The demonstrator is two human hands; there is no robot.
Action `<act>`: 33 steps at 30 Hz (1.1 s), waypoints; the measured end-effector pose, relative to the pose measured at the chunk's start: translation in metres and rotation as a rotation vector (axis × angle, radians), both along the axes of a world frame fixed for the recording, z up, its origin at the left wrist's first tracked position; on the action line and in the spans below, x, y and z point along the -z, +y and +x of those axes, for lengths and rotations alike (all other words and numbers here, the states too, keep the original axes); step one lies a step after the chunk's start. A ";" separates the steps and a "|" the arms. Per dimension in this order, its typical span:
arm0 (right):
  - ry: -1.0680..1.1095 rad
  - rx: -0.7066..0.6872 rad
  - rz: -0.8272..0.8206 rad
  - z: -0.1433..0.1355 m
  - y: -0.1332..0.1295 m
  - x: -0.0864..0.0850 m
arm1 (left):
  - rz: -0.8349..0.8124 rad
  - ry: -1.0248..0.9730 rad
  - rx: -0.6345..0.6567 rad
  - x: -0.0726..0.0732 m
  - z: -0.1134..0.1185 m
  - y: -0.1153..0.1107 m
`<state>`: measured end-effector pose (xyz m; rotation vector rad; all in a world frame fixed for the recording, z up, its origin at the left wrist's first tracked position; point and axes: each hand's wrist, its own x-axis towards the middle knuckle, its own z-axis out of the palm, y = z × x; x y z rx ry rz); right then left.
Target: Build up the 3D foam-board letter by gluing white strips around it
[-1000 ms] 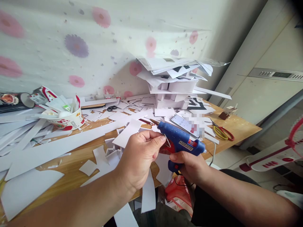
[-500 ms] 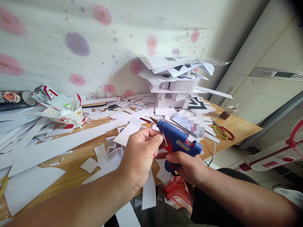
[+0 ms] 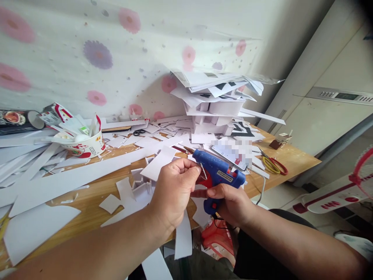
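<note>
My right hand [image 3: 233,202] is wrapped round the handle of a blue glue gun [image 3: 218,169], its nozzle pointing up and to the left. Close beside the gun, my left hand [image 3: 177,186] pinches the gun's thin wire stand [image 3: 203,171] between thumb and forefinger. Behind my left hand sits a small white board model [image 3: 142,182] with a flat piece [image 3: 159,163] lying over it. A phone [image 3: 230,156] rests on the table beyond the gun.
White offcuts [image 3: 37,229] cover much of the wooden table [image 3: 300,155]. A stacked white model [image 3: 212,116] bears papers. Scissors [image 3: 274,163] lie at the right, a small carton [image 3: 280,140] behind them. A paper tub [image 3: 87,147] of scraps stands left.
The glue gun's rear end has shifted slightly left and its body has turned a little in my right hand. My left hand has hardly moved.
</note>
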<state>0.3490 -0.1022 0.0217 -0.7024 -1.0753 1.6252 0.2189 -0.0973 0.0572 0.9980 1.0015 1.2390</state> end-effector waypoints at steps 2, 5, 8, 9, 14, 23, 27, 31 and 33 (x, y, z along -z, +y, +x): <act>0.008 -0.025 0.006 0.002 0.000 0.001 | -0.002 -0.013 0.009 0.000 0.001 -0.001; 0.035 -0.076 0.010 0.005 0.001 0.004 | 0.000 -0.026 0.015 -0.001 0.001 -0.002; 0.064 -0.118 0.014 0.006 0.003 0.005 | -0.005 -0.038 0.017 -0.002 0.001 -0.002; 0.067 -0.120 0.022 0.006 0.003 0.004 | -0.007 -0.041 0.018 -0.002 0.001 -0.002; 0.015 -0.075 0.062 0.004 0.002 0.001 | -0.014 -0.056 0.039 -0.004 0.000 -0.002; -0.105 -0.050 0.052 0.012 0.000 0.016 | -0.001 -0.029 0.033 -0.001 -0.001 -0.001; -0.027 -0.020 0.026 0.007 -0.001 0.010 | 0.009 -0.013 0.014 0.002 -0.001 0.000; 0.071 -0.030 -0.020 0.004 -0.001 0.003 | 0.004 0.010 -0.001 0.003 0.000 0.001; 0.109 -0.065 -0.046 0.006 0.000 0.000 | 0.014 0.018 0.018 0.002 0.000 0.000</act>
